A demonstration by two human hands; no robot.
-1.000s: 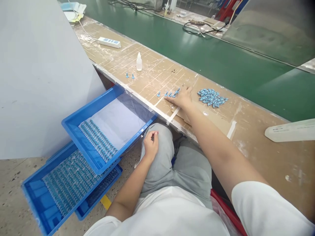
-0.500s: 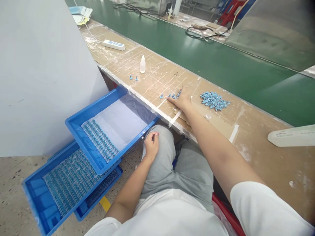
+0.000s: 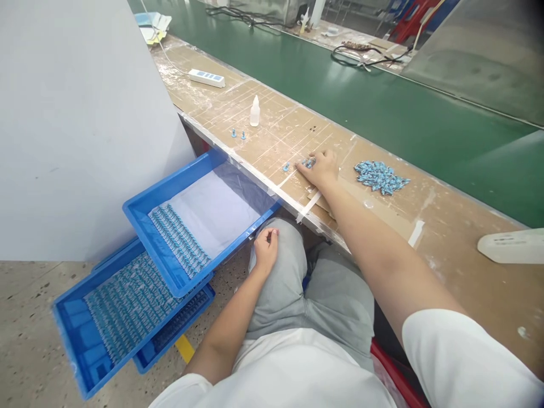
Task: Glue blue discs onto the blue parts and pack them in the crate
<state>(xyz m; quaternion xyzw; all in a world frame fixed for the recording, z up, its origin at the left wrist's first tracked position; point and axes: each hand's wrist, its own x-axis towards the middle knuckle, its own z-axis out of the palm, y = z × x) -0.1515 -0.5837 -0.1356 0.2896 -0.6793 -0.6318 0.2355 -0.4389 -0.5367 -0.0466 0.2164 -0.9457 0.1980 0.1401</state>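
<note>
My right hand reaches over the brown work table, thumb and fingers curled round several small blue pieces. Parts of these pieces show between thumb and fingers; the rest are hidden. Just left of the thumb stands one more small blue piece. On my left knee rests my left hand, its fingers bent in and the fingertips together; what they hold, if anything, is hidden. Right of my right hand lies a heap of blue pointed pieces. Two blue pieces stand upright farther left.
A small dropper bottle and a power strip are on the table. Blue trays with rows of blue pieces stand stacked at my left. A green belt runs behind the table. A translucent container lies at right.
My right hand's fingers have drawn in around the blue pieces, and fewer of them show. The whole view has shifted slightly. My left hand stays on the knee.
</note>
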